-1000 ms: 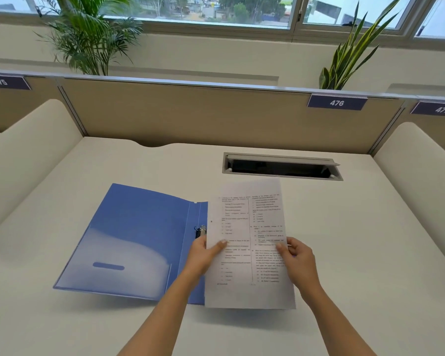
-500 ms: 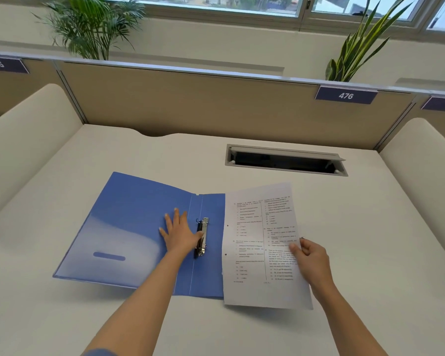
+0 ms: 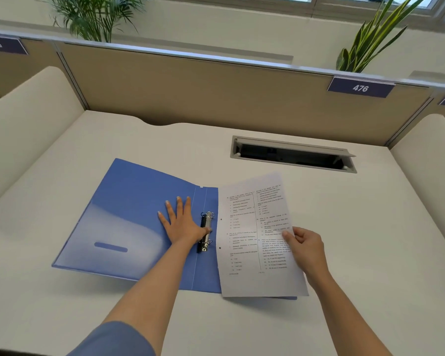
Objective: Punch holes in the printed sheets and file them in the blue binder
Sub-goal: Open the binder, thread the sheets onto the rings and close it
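The blue binder (image 3: 129,214) lies open on the white desk (image 3: 370,227). My left hand (image 3: 181,223) rests flat on its left inside cover, fingers spread, thumb touching the metal ring mechanism (image 3: 206,232) at the spine. The rings look slightly parted. My right hand (image 3: 305,246) pinches the right edge of a printed sheet (image 3: 252,235) that lies over the binder's right half. Two punched holes show along the sheet's left edge, beside the rings. A hole punch is nowhere in view.
An open cable tray slot (image 3: 293,155) is set into the desk behind the sheet. Tan partition panels (image 3: 190,91) fence the desk at the back and sides, with a "476" label (image 3: 360,88). Potted plants (image 3: 370,39) stand beyond the partition.
My left hand let go of the sheet and moved onto the binder's left cover by the rings. The sheet shifted right, uncovering the ring mechanism. The camera tilted down.
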Demonstrator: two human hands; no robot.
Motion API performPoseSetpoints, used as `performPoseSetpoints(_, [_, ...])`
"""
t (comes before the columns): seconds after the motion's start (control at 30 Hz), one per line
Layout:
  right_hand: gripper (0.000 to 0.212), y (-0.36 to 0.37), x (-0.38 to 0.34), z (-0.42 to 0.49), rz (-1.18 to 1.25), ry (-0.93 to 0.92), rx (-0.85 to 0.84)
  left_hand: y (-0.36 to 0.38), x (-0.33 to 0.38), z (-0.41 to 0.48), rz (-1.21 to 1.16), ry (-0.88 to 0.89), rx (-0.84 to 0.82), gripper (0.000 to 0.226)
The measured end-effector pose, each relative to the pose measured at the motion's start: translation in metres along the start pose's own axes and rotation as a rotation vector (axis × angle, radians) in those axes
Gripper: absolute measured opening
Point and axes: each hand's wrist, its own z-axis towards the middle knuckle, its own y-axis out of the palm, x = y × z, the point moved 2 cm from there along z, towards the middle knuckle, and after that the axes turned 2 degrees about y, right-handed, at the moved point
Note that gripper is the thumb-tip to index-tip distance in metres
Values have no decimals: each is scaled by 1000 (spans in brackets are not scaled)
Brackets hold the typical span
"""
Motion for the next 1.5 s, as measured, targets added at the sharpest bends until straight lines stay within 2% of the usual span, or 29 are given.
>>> performPoseSetpoints(0.43, [13,30,-36,16,-192,-111,8,5,-4,-4,-13,7,35,102])
performPoseSetpoints(0.67, [22,43,-46,20,-313,-190,37,7,-7,-2,-39,9,14,102])
performPoseSetpoints(0.87, [23,46,-59,19,-430,-249,42,7,-6,0,-70,66,11,85])
performPoseSetpoints(0.97, [25,47,-62,21,-478,-275,46,10,-8,0,-214,85,53,68])
performPoseSetpoints(1.1, [25,47,-64,21,-505,-293,40,10,-6,-12,-653,32,242,29])
performPoseSetpoints(1.17, [25,46,-65,21,-507,-288,40,6,-1,-21,-805,-33,260,16])
performPoseSetpoints(1.27, [24,46,-65,20,-497,-268,33,2,12,-24,-921,-108,99,16])
performPoseSetpoints(1.4, [24,45,-68,18,-486,-261,28,7,18,-11,-1086,-274,-74,43])
performPoseSetpoints(1.5, [23,45,-69,17,-480,-253,25,4,20,-1,-1213,-395,-170,34])
